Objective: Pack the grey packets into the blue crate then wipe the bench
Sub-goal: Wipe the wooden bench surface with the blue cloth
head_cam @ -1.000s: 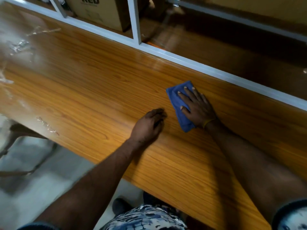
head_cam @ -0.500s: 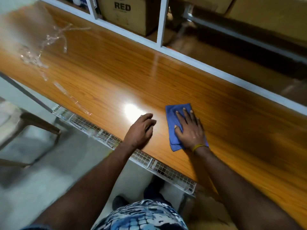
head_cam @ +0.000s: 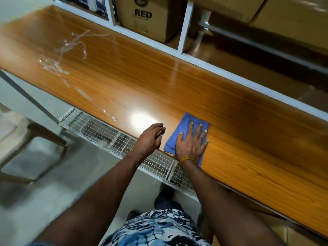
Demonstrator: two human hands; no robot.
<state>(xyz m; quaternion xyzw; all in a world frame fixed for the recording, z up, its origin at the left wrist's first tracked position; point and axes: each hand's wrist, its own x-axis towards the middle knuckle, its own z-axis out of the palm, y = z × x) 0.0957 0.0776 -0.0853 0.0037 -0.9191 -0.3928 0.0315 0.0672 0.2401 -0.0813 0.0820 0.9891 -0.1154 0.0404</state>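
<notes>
While the wooden bench point(head_cam: 177, 89) is stretching across my view from upper left to lower right, I am taking it as my landmark for everything else. Behind its far edge the white shelf frame point(head_cam: 184, 27) is standing, with a cardboard box point(head_cam: 150, 18) marked RED sitting inside it. Under the bench's near edge a wire mesh tray point(head_cam: 106, 132) is running along, and beyond the bench's left end a stool point(head_cam: 35, 132) is standing on the floor. Towards that left end, wet streaks point(head_cam: 67, 50) are glistening on the bench top. Near the front edge, the blue cloth point(head_cam: 184, 125) is lying flat on the bench, one corner reaching the edge. My right hand point(head_cam: 191, 144) is pressing down on it, fingers straight and spread, the cloth lying directly beneath the palm. Just left of the cloth, my left hand point(head_cam: 150, 137) is resting at the bench edge, fingers loosely curled and holding nothing.
</notes>
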